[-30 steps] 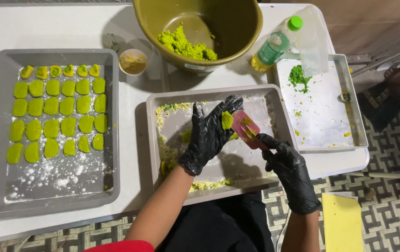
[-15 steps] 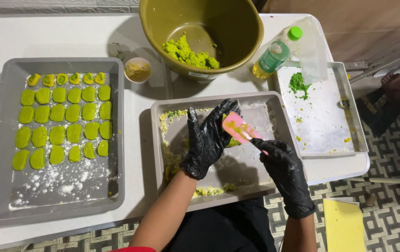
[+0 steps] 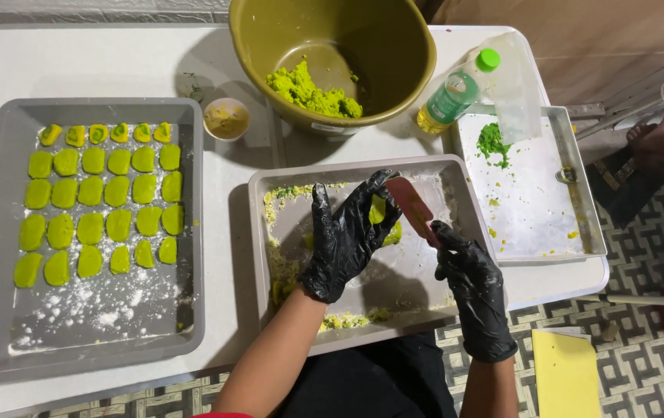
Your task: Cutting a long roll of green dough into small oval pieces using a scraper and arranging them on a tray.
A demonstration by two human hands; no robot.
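Note:
Both my hands wear black gloves over the middle grey tray (image 3: 456,182). My left hand (image 3: 345,236) cups a piece of green dough (image 3: 379,212) against its palm and fingers. My right hand (image 3: 467,271) grips the handle of a pink spatula (image 3: 411,207), whose blade rests against that dough. Crumbs of yellow-green dough line the tray's left and near edges.
A large olive bowl (image 3: 394,46) with green dough stands behind the tray. At left a grey floured tray (image 3: 185,310) holds several rows of green dough pieces. A small cup (image 3: 226,118), a green-capped bottle (image 3: 456,93) and a metal tray (image 3: 579,193) are nearby. A yellow sheet (image 3: 564,375) lies on the patterned floor.
The spatula has stayed against the dough in my left hand, with its blade shifting slightly along the piece. Both hands remain over the middle tray.

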